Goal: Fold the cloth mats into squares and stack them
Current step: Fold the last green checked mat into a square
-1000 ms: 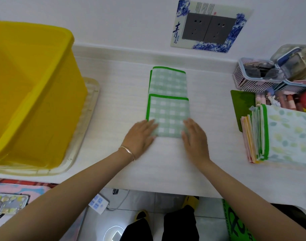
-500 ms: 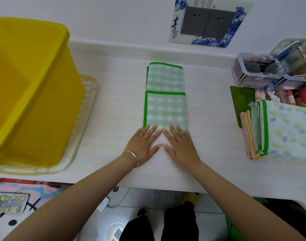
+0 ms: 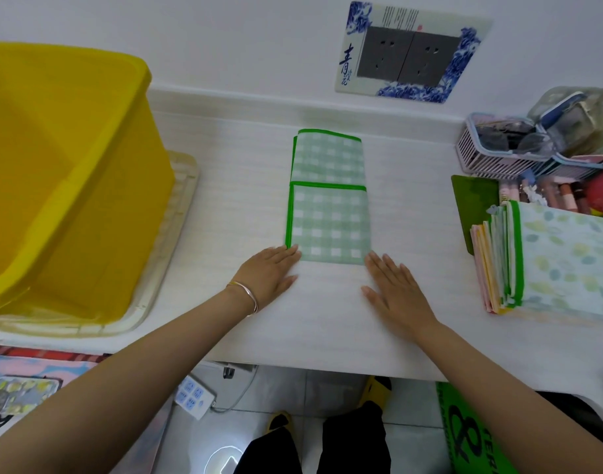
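Note:
A green checked cloth mat [image 3: 329, 196] with a bright green border lies folded into a long strip in the middle of the white table [image 3: 231, 206]. Its near half is doubled over, and the fold's border runs across the strip's middle. My left hand [image 3: 271, 273] lies flat with straight fingers, fingertips touching the mat's near left corner. My right hand [image 3: 394, 289] lies flat by the near right corner, fingertips at the mat's edge. A stack of folded mats [image 3: 539, 258] with a leaf-print one on top sits at the right.
A large yellow plastic tub [image 3: 64, 172] on a clear tray [image 3: 163, 268] fills the left side. Baskets of small items [image 3: 519, 145] and a green card [image 3: 474, 203] crowd the far right. The wall with a socket plate [image 3: 409, 53] is behind. The table's front edge runs under my forearms.
My hands, pressed together at the mat's near middle half a second ago, have slid apart to its two near corners. The mat has not moved.

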